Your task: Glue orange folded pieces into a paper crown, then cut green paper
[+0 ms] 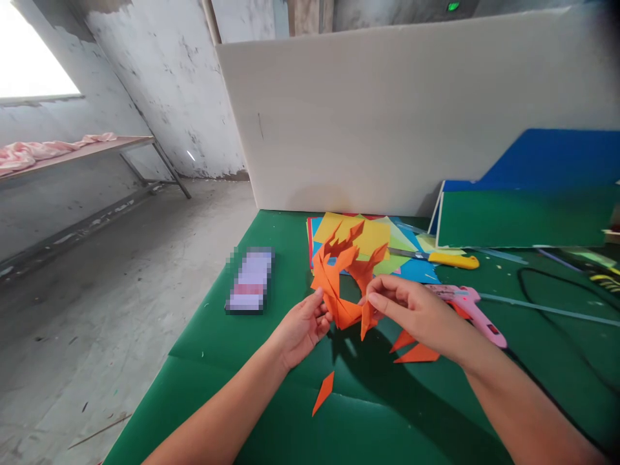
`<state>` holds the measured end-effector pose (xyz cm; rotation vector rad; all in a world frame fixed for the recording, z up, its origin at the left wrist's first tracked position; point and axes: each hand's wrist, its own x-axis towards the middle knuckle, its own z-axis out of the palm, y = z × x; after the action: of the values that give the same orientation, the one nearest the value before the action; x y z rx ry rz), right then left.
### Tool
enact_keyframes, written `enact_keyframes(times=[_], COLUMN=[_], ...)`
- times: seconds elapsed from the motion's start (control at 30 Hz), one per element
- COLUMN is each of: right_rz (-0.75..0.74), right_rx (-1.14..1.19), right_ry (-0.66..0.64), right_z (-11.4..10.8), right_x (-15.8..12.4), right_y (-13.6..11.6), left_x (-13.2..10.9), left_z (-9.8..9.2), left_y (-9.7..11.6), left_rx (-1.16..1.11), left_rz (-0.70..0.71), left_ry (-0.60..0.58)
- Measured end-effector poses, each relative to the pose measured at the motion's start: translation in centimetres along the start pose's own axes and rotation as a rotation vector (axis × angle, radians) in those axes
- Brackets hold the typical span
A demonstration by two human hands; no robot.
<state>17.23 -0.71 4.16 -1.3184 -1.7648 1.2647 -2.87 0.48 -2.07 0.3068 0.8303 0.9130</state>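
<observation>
1. Ring of folded orange paper (pixel 346 314) is held up just above the green table (pixel 203 374), in front of the coloured sheets (pixel 378 226).
2. Left hand (pixel 303 326) grips its near left side between thumb and fingers; right hand (pixel 411 310) pinches a pointed piece at its near right edge.
3. Much of the joining looks done: several pieces form the band, with points standing up from it. Whether the pinched piece is already fixed, I cannot tell.
4. Some seems left: a diamond-shaped piece (pixel 323 392) and other loose orange pieces (pixel 419 353) lie unattached, near the pink glue gun (pixel 484 320).
</observation>
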Motion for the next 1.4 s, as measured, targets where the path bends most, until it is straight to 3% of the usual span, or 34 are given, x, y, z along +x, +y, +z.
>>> enact_keyframes(times=[0.13,0.27,0.47,0.67,0.87,1.4], right_rz=[-0.013,-0.074,-0.154,-0.149,-0.116,-0.131], right_rx=[0.06,0.058,-0.24,-0.404,-0.355,-0.38], right_ry=[0.052,0.287,0.551,0.513,0.422,0.403], right_z=[-0.5,-1.1,-0.4,0.6,1.2,1.8], right_x=[0.0,0.3,0.5,0.8,0.9,0.7], right_y=[-0.5,-0.1,0.6,0.9,1.3,0.8], left_x=[-0.2,-0.6,-0.7,-0.8,-0.8,-0.8], left_z=[-0.1,0.3,0.9,0.9,0.9,0.9], left_y=[-0.3,-0.8,-1.9,-2.5,-2.5,-2.4], left_rx=[0.031,0.043,0.056,0.074,0.068,0.064], left_rz=[0.038,0.08,0.132,0.159,0.146,0.128], left_ry=[-0.033,-0.078,-0.128,-0.179,-0.177,-0.192])
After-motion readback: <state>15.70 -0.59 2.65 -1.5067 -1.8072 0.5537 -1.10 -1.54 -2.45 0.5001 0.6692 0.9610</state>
